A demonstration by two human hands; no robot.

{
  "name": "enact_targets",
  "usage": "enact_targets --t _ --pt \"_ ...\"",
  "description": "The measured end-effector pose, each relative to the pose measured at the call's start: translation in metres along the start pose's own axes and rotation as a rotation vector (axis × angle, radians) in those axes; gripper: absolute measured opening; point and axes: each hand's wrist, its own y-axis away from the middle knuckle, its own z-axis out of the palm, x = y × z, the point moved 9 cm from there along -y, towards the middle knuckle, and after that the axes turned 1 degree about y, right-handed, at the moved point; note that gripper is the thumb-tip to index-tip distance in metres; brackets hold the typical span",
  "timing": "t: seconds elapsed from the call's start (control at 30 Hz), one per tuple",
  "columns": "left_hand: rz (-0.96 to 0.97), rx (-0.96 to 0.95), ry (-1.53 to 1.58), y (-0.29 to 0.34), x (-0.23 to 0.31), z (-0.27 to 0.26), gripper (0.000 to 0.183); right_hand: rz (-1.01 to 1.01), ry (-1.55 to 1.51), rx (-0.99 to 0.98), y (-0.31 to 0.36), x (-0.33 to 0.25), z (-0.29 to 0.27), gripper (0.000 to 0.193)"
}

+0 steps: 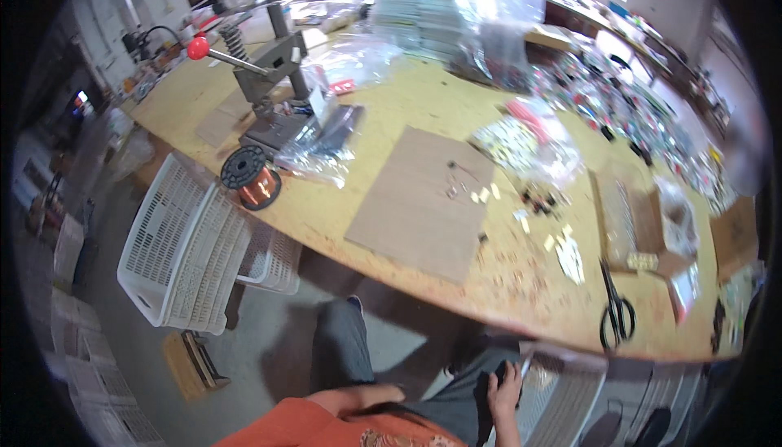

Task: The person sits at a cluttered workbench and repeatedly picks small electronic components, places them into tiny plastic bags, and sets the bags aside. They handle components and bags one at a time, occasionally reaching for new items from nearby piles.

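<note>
My left hand (389, 395) lies low across my lap against the grey trousers, its fingers mostly hidden. Over by my right thigh, my right hand (505, 386) is bent round something small and dark that I cannot make out. Both are below the table edge. On the yellow tabletop ahead lies a brown cardboard sheet (415, 211), with a few small cream pieces (485, 195) and a thin dark-ended wire part (463, 170) on it. Small dark parts (538, 201) and copper-coloured bits (517, 272) are scattered to its right. Black-handled scissors (617, 317) rest near the front edge.
A hand press with a red knob (198, 48) stands at the left, near a copper wire spool (259, 186). White plastic crates (175, 243) are stacked beside the table. Clear bags (497, 7), an open cardboard box (643, 227) and piled small parts (619, 105) fill the right and back.
</note>
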Motion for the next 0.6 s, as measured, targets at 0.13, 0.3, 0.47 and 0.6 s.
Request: enact_targets --t 0.13,0.3,0.47,0.6 --pt "-0.002 0.007 0.035 0.003 0.007 -0.039 0.043 0.079 0.240 -0.372 -0.018 -0.026 0.027 0.052" --pt "0.005 -0.017 0.075 0.003 0.018 -0.077 0.042 0.155 0.098 -0.311 -0.058 -0.039 -0.009 0.051" --pt "0.036 -0.068 0.038 0.003 0.036 -0.099 0.042 0.239 0.077 -0.311 -0.081 -0.033 -0.029 0.049" --pt "0.074 -0.066 -0.066 -0.009 0.046 -0.122 0.042 0.257 0.044 -0.256 -0.098 -0.028 -0.035 0.048"
